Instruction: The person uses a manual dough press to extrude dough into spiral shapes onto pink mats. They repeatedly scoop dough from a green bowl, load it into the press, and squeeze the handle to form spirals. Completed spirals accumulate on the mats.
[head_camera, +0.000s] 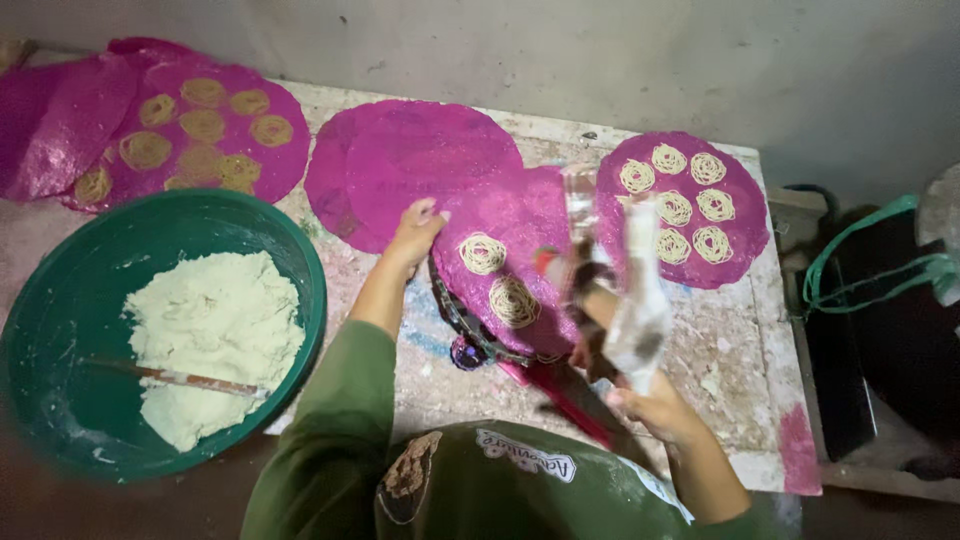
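Olive-green long sleeve (335, 400) and a dark green printed garment (500, 490).

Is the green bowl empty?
No, the green bowl holds a big heap of white dough with a stick in it.

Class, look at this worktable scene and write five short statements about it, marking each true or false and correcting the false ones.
1. The green basin holds white dough. True.
2. The left hand rests on a pink round mat. True.
3. The mat under the left hand carries six noodle coils. False: only two coils show on it.
4. The right hand is empty. False: it grips a blurred press-like tool above the mat.
5. The far right mat is bare. False: it carries seven pale coils.
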